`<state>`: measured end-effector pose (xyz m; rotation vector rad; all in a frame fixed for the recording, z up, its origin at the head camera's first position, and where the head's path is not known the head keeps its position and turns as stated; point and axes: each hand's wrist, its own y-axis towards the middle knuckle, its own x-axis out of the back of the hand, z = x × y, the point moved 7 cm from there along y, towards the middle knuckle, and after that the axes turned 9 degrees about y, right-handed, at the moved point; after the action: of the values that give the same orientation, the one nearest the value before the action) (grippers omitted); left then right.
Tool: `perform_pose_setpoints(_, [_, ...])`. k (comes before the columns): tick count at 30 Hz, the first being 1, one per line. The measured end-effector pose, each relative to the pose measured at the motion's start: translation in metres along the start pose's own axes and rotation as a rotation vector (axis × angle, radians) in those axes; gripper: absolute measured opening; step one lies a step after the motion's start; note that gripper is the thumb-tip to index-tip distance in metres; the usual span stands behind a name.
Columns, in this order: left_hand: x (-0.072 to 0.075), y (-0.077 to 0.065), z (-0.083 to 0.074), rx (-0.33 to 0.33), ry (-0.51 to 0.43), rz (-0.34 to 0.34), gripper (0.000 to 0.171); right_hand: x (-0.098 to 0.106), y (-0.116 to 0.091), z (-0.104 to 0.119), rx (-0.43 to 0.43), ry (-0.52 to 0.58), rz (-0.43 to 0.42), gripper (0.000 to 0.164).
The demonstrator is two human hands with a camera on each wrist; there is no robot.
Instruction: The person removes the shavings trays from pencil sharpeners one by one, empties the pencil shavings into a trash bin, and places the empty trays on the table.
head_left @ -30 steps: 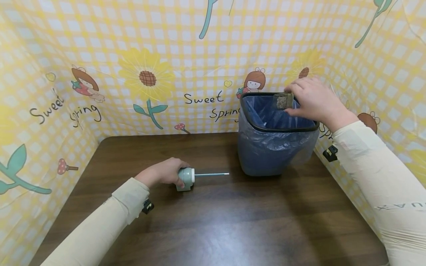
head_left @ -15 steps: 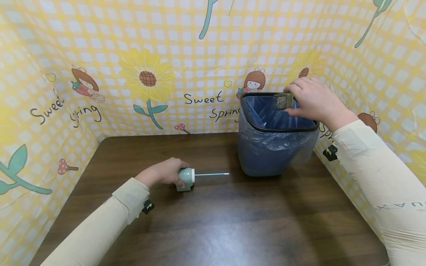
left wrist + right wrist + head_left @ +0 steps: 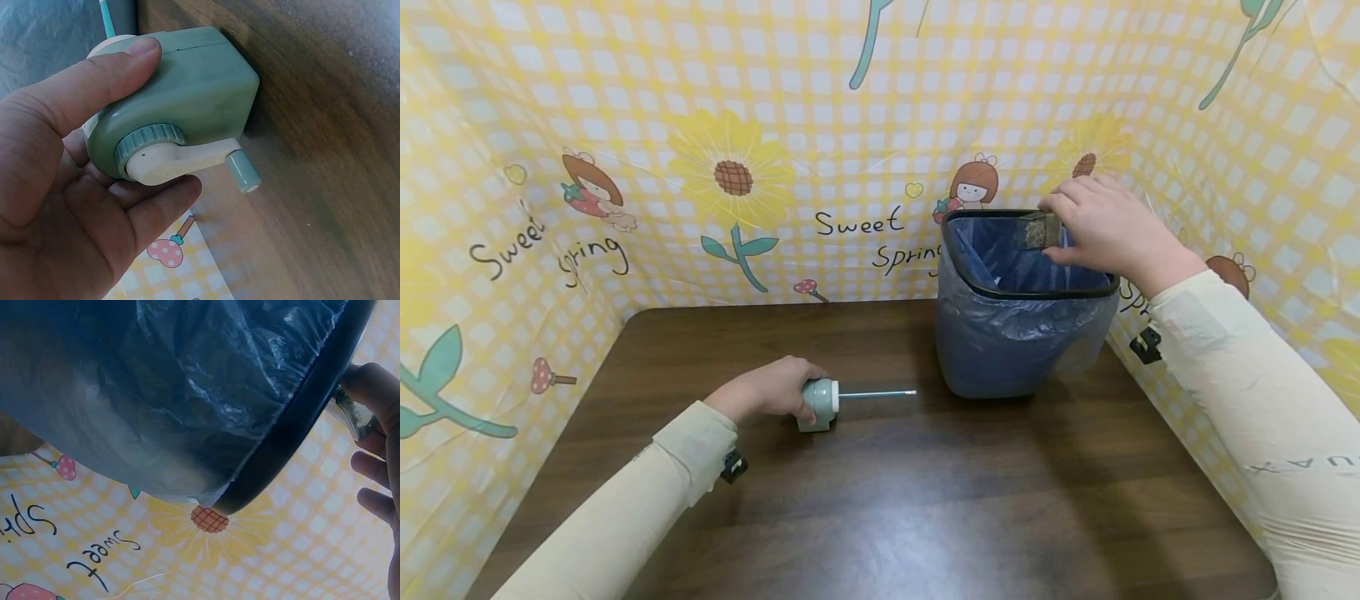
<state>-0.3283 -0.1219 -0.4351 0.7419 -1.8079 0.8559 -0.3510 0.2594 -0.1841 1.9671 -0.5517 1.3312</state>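
Note:
My left hand (image 3: 763, 388) grips a pale green crank pencil sharpener (image 3: 818, 403) lying on the dark wooden table (image 3: 887, 500); thumb and fingers wrap its body (image 3: 181, 94), and its cream crank handle (image 3: 200, 164) shows in the left wrist view. A thin teal pencil (image 3: 876, 392) sticks out of the sharpener toward the bin. My right hand (image 3: 1101, 225) holds a small clear shavings drawer (image 3: 1040, 229), full of brownish shavings, over the open mouth of a blue-lined waste bin (image 3: 1015, 333). The right wrist view shows the bin's black rim (image 3: 294, 434) and the drawer's edge (image 3: 351, 414) beyond it.
Yellow checked cloth with sunflowers and "Sweet Spring" lettering (image 3: 857, 223) walls in the table on the back and both sides. The bin stands at the table's back right, close to the cloth.

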Motion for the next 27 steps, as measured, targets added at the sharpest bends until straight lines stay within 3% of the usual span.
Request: perform_pose_setpoints(27, [-0.0015, 0.0005, 0.0021, 0.009, -0.008, -0.003, 0.068, 0.0015, 0.0056, 0.0044, 0.059, -0.051, 0.007, 0.071])
